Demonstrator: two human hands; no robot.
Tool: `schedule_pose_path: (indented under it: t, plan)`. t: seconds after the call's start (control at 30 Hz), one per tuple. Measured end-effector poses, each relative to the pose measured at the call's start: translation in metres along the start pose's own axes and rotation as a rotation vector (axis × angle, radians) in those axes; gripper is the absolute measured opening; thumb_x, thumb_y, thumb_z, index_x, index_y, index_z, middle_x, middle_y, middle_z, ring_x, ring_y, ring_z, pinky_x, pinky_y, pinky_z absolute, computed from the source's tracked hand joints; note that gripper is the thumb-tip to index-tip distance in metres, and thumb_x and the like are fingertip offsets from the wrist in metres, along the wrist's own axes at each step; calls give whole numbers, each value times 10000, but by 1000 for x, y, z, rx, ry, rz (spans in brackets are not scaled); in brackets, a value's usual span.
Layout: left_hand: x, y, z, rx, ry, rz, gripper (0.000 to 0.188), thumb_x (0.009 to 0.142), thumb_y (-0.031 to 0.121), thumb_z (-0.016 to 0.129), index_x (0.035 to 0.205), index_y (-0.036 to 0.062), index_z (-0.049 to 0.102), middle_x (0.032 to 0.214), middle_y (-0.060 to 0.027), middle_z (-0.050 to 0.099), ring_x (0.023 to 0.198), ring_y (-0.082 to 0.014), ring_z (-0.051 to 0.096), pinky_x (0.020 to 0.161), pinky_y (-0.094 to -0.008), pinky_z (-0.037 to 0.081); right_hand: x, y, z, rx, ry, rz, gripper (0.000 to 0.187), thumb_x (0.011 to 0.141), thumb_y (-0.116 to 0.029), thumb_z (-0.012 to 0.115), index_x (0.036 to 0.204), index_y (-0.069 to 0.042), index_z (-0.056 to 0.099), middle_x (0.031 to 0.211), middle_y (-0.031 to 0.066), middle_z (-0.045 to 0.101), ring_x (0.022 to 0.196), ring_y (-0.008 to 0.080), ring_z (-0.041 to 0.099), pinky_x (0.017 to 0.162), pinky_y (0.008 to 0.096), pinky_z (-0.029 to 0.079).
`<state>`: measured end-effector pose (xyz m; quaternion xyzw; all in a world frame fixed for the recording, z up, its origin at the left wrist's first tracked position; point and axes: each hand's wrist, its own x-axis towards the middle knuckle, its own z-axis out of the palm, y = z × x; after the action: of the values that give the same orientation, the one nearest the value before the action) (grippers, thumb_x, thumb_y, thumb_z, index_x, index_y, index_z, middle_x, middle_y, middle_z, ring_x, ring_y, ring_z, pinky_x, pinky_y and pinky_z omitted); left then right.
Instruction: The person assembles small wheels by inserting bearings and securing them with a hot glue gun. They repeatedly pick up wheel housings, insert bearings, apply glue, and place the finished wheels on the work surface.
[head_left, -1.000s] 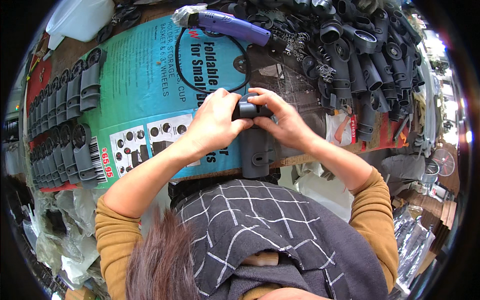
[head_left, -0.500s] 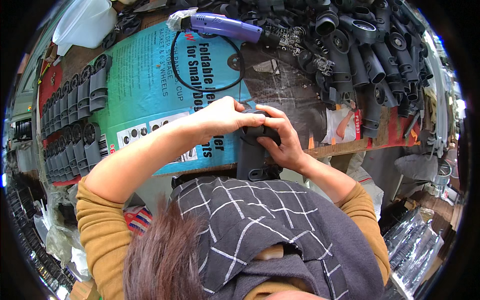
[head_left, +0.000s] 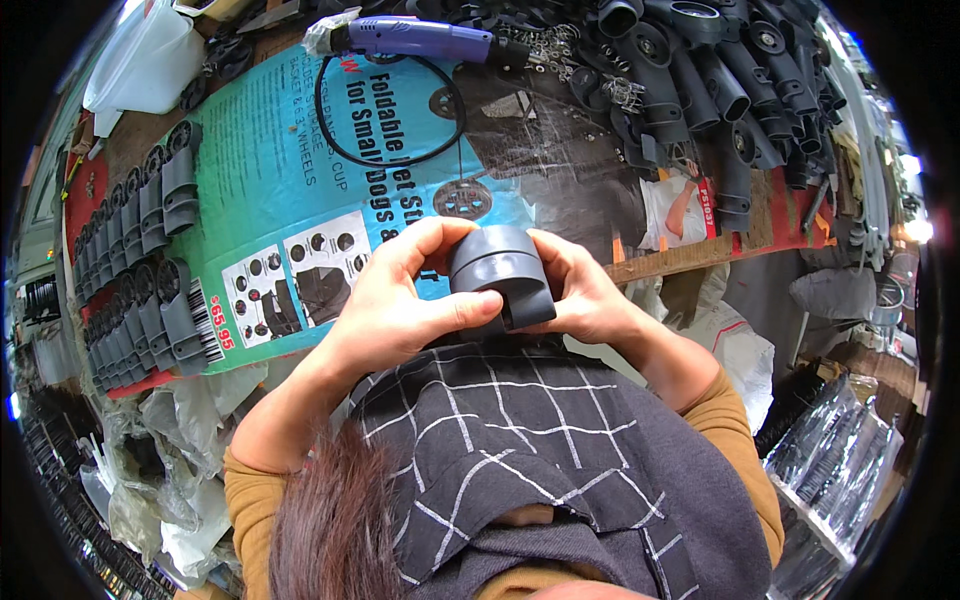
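Between both hands, close to my body at the table's near edge, is a dark grey plastic joint piece (head_left: pixel 497 262) with a rounded, banded head and a slot in its lower side. My left hand (head_left: pixel 410 290) grips it from the left, the thumb lying across the front near the slot. On the other side my right hand (head_left: pixel 585 295) closes around it, some fingers hidden behind the piece. Beyond the hands, a purple power screwdriver (head_left: pixel 420 40) with a black looped cord (head_left: pixel 462 110) rests on a printed blue-green cardboard sheet (head_left: pixel 265 150).
Two rows of similar grey plastic parts (head_left: pixel 180 180) stand at the left. A large pile of dark tubular parts (head_left: pixel 700 90) covers the far right, beside small metal hardware (head_left: pixel 545 48). A white plastic container (head_left: pixel 145 60) sits far left. Plastic-wrapped bundles (head_left: pixel 835 480) lie at lower right.
The plastic piece has been turned and brought nearer my body, its rounded head now facing up. My left hand has shifted from its top to its left side. The whole view has moved slightly.
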<state>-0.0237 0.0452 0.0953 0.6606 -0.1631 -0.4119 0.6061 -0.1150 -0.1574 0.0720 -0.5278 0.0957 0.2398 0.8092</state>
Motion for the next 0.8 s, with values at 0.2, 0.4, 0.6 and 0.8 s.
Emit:
schedule_pose_path:
  t: [0.2,0.4,0.6,0.8]
  plan:
    - [-7,3,12,685,199,473,579,672,479,839,860,6,564,824,-163,581,786,-341,583,701,-421,478,-11,-13,20,-666,151,-287,402,686,-73,784,1009,3,557,886,129,644,846,158,633,706,313,510]
    - [14,-11,1,661,223,787,570,662,457,835,915,1,604,885,-148,622,871,-329,601,794,-412,495,-15,-23,24,-1118,317,-511,376,641,-86,779,945,-30,564,843,147,650,792,347,666,637,393,519]
    - [24,-52,9,158,312,105,866,892,490,653,1509,22,267,1401,-230,400,1239,-331,513,1034,-413,431,53,18,6,-2064,850,-915,151,836,-136,579,945,-32,572,1118,192,668,980,292,678,815,385,540]
    - [55,-82,39,254,516,546,749,968,513,510,1410,-69,342,1376,-283,406,1288,-404,403,1105,-447,296,43,57,26,-2084,825,-759,283,847,-149,617,1064,27,664,1084,189,688,938,282,672,797,366,533]
